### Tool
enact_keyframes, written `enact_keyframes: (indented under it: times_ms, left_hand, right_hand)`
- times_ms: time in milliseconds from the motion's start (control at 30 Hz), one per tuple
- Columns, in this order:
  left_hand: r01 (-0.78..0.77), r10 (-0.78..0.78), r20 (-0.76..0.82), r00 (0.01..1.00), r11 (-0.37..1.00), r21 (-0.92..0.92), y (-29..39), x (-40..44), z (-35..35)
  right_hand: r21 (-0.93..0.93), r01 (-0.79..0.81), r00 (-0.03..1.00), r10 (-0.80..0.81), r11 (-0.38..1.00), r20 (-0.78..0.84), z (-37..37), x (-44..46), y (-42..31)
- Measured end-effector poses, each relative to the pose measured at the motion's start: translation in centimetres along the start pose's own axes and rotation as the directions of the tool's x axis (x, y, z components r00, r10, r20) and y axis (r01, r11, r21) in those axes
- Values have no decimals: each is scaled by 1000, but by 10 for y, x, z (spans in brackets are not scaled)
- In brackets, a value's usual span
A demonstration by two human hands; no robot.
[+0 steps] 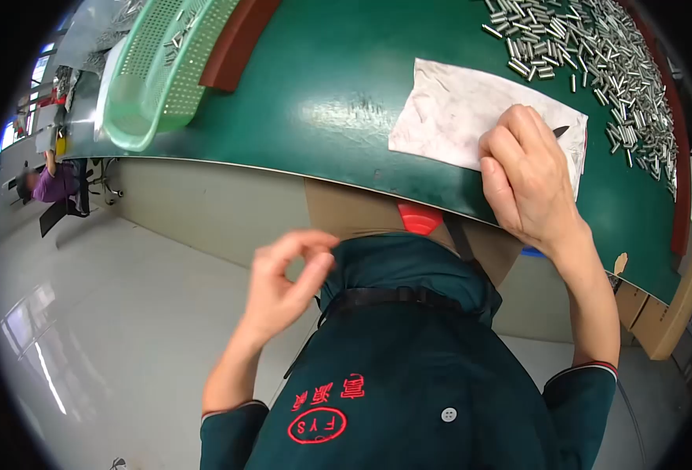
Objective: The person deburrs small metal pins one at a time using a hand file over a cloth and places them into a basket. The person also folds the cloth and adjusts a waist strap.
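Note:
My right hand (pixel 530 176) is closed in a fist over a stained white cloth (pixel 448 110) that lies on the green tabletop. A thin tool with a dark pointed tip (pixel 561 131) sticks out beyond the knuckles; the rest of it is hidden in the fist, so its kind is unclear. My left hand (pixel 283 286) hovers in front of the table edge, close to my waist. Its fingers are loosely curved, with thumb and forefinger apart, and nothing shows between them. Many small shiny metal pins (pixel 550 39) lie spread behind and to the right of the cloth.
A light green perforated basket (pixel 138 117) with a few metal pins stands at the left of the green table (pixel 307 78). Brown raised strips (pixel 236 43) border the work area. A red object (pixel 420 218) shows below the table edge. Another person (pixel 54 184) is at far left.

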State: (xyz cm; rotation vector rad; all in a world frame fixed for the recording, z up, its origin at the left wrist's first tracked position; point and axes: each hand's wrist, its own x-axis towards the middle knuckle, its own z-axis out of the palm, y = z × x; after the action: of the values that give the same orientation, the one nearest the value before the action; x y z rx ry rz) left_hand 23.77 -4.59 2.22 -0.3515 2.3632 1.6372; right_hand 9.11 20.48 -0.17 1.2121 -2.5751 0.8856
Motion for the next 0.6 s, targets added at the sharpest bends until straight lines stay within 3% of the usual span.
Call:
enact_keyframes:
  times_ms: [33,133,200,267,333,433,467,533,567,600]
  left_hand:
    - [47,-50,48,998,997,64,-14,-6,6]
    - [178,-174,123,977,984,-18,-37,-16,16]
    - [57,-105,219,970,974,218,-42,-12,21]
    - [49,-122,280,952,966,255,-39,-9,22]
    - [161,-250,399,882,957,243,-36,-6,19]
    - [140,-283,397,873,926,352,-27,-3,17]
    - [139,-281,402,871,927,348,-31,-3,17]
    - [190,-252,461,851,966,177,-45,-2,16]
    - [191,-253,462,850,965,177,-49,1,14]
    - [289,-293,507,811,953,89,-53,4,12]
  right_hand:
    - [-7,-45,998,46,999,40,0,-2,-2]
    - [-67,-45,997,49,997,52,-1,-3,-10]
    - [-70,-35,998,38,997,50,5,-10,-5]
    - [-74,-19,998,23,997,50,5,-10,-6]
    - [-126,41,995,-52,991,-83,5,-8,-11]
    - [8,96,986,-94,995,-141,-14,-19,-44]
    - [181,55,994,-37,982,-101,-14,-24,-55]
    - [472,-268,946,135,840,296,-8,-40,-75]
    - [488,-365,886,134,793,445,3,-48,-76]
    - [486,-463,803,118,742,585,13,-56,-76]
